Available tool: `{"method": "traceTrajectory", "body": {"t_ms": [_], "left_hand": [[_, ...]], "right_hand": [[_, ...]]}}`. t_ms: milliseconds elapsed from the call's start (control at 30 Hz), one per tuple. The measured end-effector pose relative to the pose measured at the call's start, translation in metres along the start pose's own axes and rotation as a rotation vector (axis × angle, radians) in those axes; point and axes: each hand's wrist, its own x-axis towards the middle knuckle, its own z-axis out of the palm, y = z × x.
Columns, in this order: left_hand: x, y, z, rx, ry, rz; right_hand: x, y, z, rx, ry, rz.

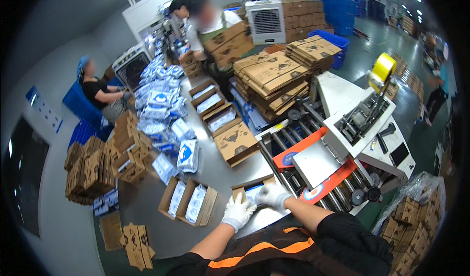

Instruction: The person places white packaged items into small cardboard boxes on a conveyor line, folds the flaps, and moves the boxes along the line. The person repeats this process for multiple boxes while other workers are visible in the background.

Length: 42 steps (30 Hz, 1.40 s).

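Your left hand (238,211) and right hand (272,195), both in white gloves, press on a small open carton (252,190) at the near edge of the steel worktop (147,212), fingers curled over its flaps, probably to steady it. It sits just beside the roller conveyor (293,144) of the taping machine (360,117). Another open carton holding two white-and-blue packs (188,202) lies near on your left.

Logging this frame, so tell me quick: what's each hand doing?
Left hand: resting on the open carton, grip unclear.
Right hand: on that carton, grip unclear.
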Motion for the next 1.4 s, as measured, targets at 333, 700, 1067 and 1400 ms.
{"method": "traceTrajectory", "body": {"t_ms": [333, 700, 1067, 1400], "left_hand": [[0.084, -0.069, 0.073, -0.604, 0.361, -0.323], [0.117, 0.091, 0.026, -1.038, -0.604, -0.274], [0.008, -0.064, -0.059, 0.004, 0.280, -0.522], [-0.013, -0.043, -0.026, -0.045, 0.537, 0.133]], "right_hand": [[0.049, -0.038, -0.017, -0.417, 0.262, -0.299], [-0.012, 0.089, -0.039, -0.345, 0.367, -0.370], [-0.053, 0.035, -0.011, 0.278, -0.038, -0.083], [0.031, -0.015, 0.027, 0.257, 0.177, -0.128]]}}
